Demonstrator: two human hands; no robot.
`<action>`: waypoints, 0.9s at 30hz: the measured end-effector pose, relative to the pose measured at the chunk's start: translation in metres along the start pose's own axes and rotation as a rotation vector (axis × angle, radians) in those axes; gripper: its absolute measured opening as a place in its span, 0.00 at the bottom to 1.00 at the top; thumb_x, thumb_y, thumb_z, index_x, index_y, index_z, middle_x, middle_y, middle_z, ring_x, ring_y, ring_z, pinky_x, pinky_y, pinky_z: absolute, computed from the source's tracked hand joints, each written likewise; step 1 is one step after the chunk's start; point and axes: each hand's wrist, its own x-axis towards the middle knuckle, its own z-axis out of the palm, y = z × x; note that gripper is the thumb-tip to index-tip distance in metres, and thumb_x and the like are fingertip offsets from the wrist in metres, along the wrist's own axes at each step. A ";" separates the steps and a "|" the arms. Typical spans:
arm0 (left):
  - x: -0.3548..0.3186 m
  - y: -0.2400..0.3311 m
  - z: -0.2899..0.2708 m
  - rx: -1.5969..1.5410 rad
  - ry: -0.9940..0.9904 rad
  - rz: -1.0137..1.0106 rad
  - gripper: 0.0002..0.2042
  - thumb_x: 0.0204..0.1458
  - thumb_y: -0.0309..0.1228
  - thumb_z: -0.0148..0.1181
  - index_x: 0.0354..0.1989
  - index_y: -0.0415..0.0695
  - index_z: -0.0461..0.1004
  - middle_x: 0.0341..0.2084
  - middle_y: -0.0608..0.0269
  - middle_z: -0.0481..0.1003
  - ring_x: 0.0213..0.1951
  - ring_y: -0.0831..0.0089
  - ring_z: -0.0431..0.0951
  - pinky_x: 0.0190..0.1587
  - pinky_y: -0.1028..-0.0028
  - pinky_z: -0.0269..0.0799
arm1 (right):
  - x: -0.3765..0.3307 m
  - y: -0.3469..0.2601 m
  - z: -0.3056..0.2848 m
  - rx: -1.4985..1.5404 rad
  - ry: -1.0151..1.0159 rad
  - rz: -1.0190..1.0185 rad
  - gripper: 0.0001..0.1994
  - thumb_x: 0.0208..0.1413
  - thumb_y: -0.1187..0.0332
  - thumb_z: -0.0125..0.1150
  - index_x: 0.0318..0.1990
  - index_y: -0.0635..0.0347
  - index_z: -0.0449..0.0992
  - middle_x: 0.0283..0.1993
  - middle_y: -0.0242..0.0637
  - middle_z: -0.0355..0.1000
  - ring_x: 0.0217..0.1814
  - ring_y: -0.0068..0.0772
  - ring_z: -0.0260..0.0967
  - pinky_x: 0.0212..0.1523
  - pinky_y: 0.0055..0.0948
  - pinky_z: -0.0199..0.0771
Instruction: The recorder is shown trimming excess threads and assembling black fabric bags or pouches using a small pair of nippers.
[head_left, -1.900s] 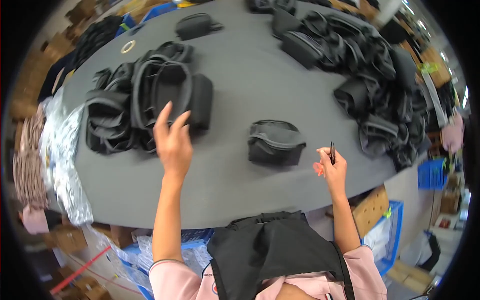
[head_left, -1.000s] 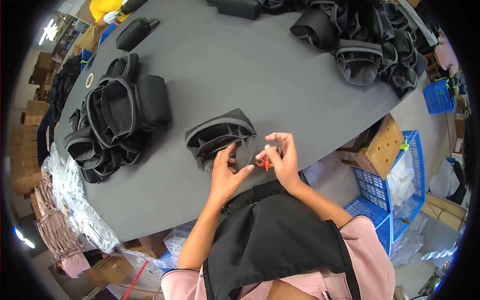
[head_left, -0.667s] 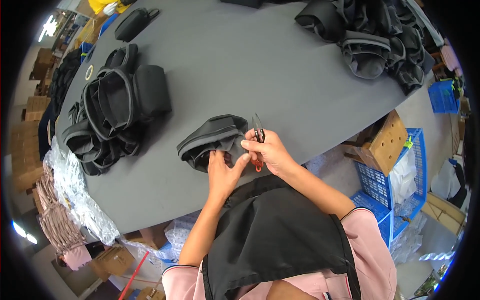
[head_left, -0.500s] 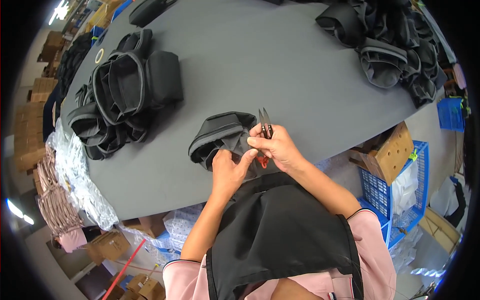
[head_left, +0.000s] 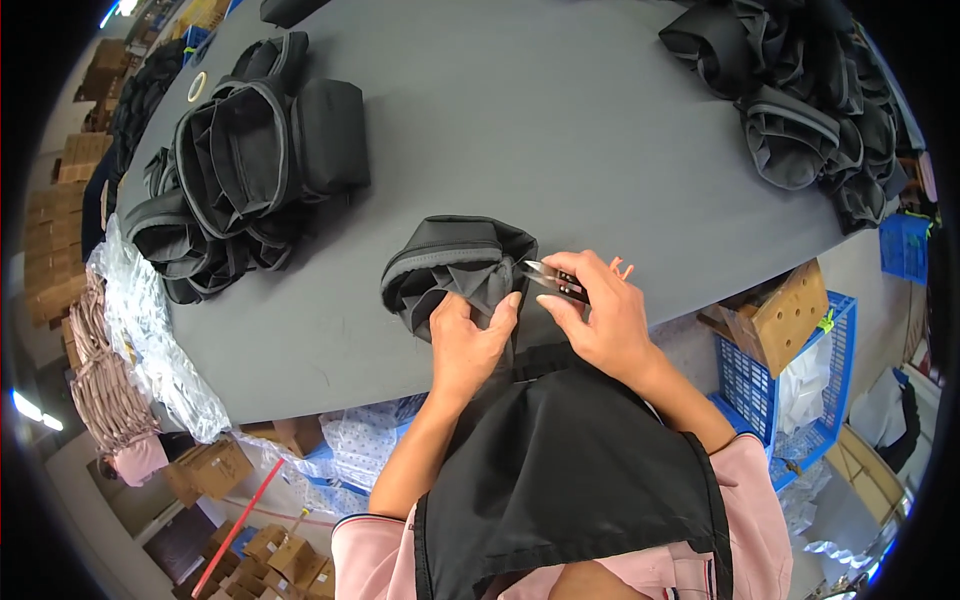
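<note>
A black fabric pouch (head_left: 455, 245) with a grey-edged opening lies near the front edge of the grey table. My left hand (head_left: 468, 345) grips its near side, thumb on the outside and fingers tucked into the folds out of sight. In my right hand (head_left: 612, 318) is a pair of thread snips (head_left: 560, 282), held between thumb and fingers. The blades point left and reach the right edge of the pouch, next to my left thumb. An orange loop on the snips shows behind my right fingers.
Black pouches are heaped at the table's left (head_left: 240, 160) and at its far right (head_left: 790, 130). A ring of tape (head_left: 197, 87) lies at the far left, clear plastic wrap (head_left: 150, 330) hangs over the left edge. A blue crate (head_left: 835, 370) with a cardboard box (head_left: 790, 315) stands at right.
The snips have swung from pointing away from me to pointing left at the pouch. My right hand has shifted slightly right and down; my left hand keeps hold of the pouch.
</note>
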 end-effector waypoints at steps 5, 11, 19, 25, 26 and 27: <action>0.001 -0.006 -0.002 -0.075 -0.068 0.006 0.14 0.42 0.34 0.65 0.31 0.34 0.73 0.23 0.52 0.74 0.26 0.61 0.74 0.32 0.69 0.69 | 0.001 -0.003 -0.003 -0.125 0.010 -0.142 0.14 0.45 0.70 0.62 0.41 0.56 0.72 0.32 0.31 0.69 0.25 0.33 0.69 0.26 0.30 0.67; 0.003 -0.019 -0.010 -0.190 -0.157 -0.080 0.23 0.46 0.47 0.62 0.26 0.32 0.70 0.25 0.54 0.70 0.27 0.69 0.68 0.28 0.70 0.64 | 0.006 0.011 -0.001 0.121 -0.017 0.043 0.08 0.44 0.74 0.62 0.34 0.61 0.76 0.27 0.32 0.67 0.23 0.29 0.64 0.27 0.23 0.63; 0.012 -0.014 -0.023 -0.131 -0.317 -0.208 0.29 0.52 0.52 0.53 0.18 0.33 0.62 0.19 0.57 0.62 0.24 0.71 0.61 0.26 0.69 0.59 | -0.002 -0.002 -0.014 -0.094 0.011 -0.143 0.12 0.41 0.76 0.64 0.37 0.59 0.76 0.27 0.34 0.68 0.23 0.29 0.65 0.25 0.26 0.63; 0.015 -0.011 -0.021 -0.142 -0.375 -0.212 0.26 0.55 0.48 0.50 0.20 0.31 0.62 0.20 0.56 0.63 0.24 0.69 0.62 0.27 0.69 0.58 | 0.006 -0.006 -0.018 -0.306 -0.020 -0.283 0.13 0.38 0.74 0.65 0.36 0.58 0.76 0.27 0.33 0.67 0.23 0.34 0.64 0.25 0.28 0.63; 0.016 -0.007 -0.021 -0.172 -0.376 -0.238 0.25 0.55 0.46 0.50 0.21 0.31 0.63 0.20 0.56 0.63 0.25 0.69 0.62 0.27 0.69 0.58 | 0.007 -0.007 -0.018 -0.307 -0.023 -0.284 0.13 0.38 0.74 0.65 0.36 0.58 0.76 0.27 0.33 0.67 0.23 0.34 0.64 0.25 0.28 0.63; 0.016 -0.006 -0.022 -0.201 -0.376 -0.262 0.24 0.55 0.45 0.50 0.21 0.31 0.63 0.20 0.55 0.64 0.25 0.69 0.62 0.27 0.68 0.58 | 0.008 -0.008 -0.018 -0.322 -0.029 -0.288 0.13 0.37 0.74 0.65 0.35 0.58 0.76 0.26 0.33 0.67 0.23 0.34 0.64 0.25 0.29 0.63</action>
